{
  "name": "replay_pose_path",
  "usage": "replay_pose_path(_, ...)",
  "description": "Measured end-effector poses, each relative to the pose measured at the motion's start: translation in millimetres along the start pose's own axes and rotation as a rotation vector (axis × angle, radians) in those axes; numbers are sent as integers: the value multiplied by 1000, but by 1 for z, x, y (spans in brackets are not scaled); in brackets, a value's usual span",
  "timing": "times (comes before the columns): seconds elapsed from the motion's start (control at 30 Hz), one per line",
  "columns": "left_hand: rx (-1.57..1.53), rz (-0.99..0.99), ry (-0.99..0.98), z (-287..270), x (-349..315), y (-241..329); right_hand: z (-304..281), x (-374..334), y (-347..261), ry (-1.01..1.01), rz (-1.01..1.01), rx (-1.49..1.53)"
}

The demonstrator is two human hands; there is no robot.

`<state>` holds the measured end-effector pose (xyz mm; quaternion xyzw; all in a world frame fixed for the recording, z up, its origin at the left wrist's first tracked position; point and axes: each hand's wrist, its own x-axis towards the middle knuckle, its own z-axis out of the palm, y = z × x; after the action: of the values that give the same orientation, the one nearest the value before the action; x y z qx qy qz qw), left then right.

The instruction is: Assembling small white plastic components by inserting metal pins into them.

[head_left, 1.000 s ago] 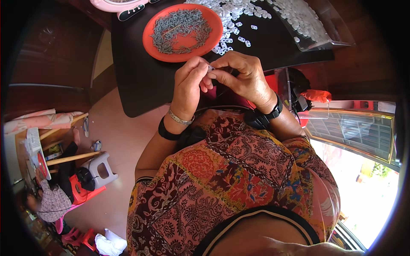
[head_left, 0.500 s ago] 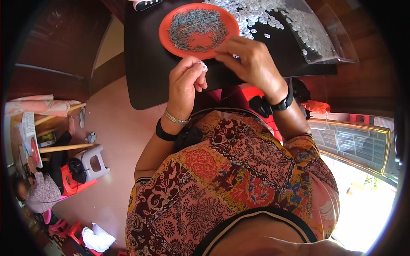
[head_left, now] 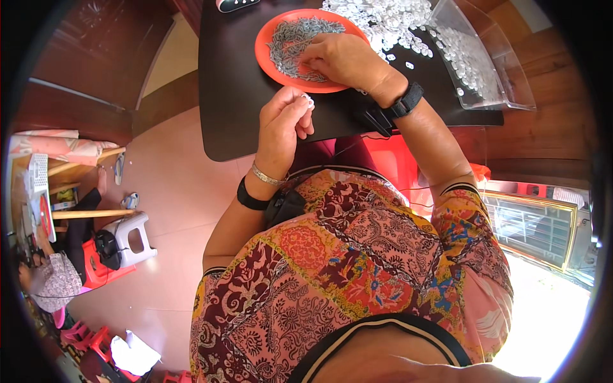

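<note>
My left hand (head_left: 281, 121) is closed over the table's near edge, pinching a small white plastic piece (head_left: 308, 101) between thumb and fingertips. Beyond it lies a round orange-red plate (head_left: 264, 56) holding a heap of small grey metal pieces, which look like screws (head_left: 288, 46). My right hand (head_left: 341, 60) reaches over the plate's right side, fingers bent together down among the grey pieces. What its fingertips hold, if anything, is hidden. More white plastic pieces (head_left: 383, 25) lie heaped to the right of the plate.
A clear plastic tray (head_left: 504, 76) with white pieces leans at the right of the black table (head_left: 230, 108). A shoe (head_left: 236, 5) shows at the far edge. On the left, another person (head_left: 60, 277) is near a grey stool (head_left: 131, 239) and red stools (head_left: 102, 341).
My right hand has moved from the plate's near right rim into the grey pieces. My left hand keeps its pinch on the white piece. The whole view has shifted slightly.
</note>
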<state>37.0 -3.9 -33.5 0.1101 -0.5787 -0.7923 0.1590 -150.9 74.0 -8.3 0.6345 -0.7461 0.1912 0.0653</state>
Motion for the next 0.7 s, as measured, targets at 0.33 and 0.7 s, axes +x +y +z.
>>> replay_pose_path(0.33,-15,-2,-4,2,1,-1,-22,-6,23,2,82,-137)
replay_pose_path(0.7,-8,-2,31,2,2,-2,-15,11,3,-118,-16,-106)
